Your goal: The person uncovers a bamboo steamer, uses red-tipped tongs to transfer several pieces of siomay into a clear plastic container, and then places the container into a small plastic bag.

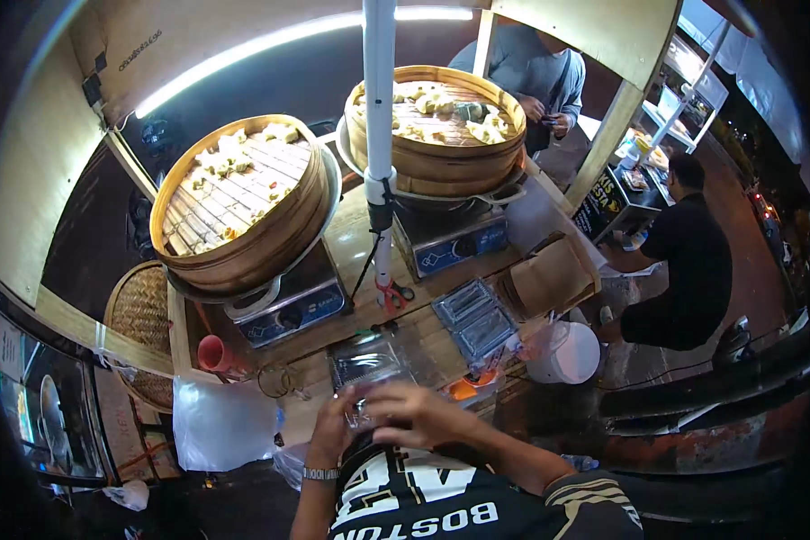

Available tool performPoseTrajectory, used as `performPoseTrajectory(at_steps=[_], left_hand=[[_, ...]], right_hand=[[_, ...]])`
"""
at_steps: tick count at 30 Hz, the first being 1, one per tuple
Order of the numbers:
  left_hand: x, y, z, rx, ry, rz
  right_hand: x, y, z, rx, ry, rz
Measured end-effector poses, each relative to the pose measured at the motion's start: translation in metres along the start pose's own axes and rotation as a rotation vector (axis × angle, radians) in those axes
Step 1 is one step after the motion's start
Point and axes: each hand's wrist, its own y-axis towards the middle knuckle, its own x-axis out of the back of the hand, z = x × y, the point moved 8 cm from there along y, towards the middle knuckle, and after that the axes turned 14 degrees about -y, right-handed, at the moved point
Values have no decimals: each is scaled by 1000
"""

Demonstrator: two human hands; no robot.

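Observation:
Close to my body at the table's near edge, my left hand [331,430] is closed on a piece of clear, shiny plastic [360,416]; its exact kind cannot be made out. My right hand [411,412] is beside it, fingers pointing left and thumb apart, slightly blurred over the same plastic. Just beyond them lies a clear plastic container [369,360] on the wooden table. A stack of clear plastic trays [475,317] sits to its right, and red-handled scissors [393,295] lie farther back by the white pole.
Two round bamboo steamers [243,202] with dumplings stand tilted on blue-fronted stoves [463,249]. Around the table are a red cup [214,354], a glass [277,380], a cardboard box [553,274] and a white bucket [567,351]. A white pole [380,108] rises mid-table. Two people are nearby.

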Motion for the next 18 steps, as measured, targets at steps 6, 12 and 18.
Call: performPoseTrajectory(at_steps=[6, 12, 18], left_hand=[[-19, -33, -49, -342, 193, -6], [-14, -43, -60, -341, 176, -15], [-19, -57, -55, -414, 153, -90]], right_hand=[[45, -33, -138, -809, 69, -208], [-72, -105, -202, -979, -427, 164], [-62, -115, -200, -849, 113, 67]])
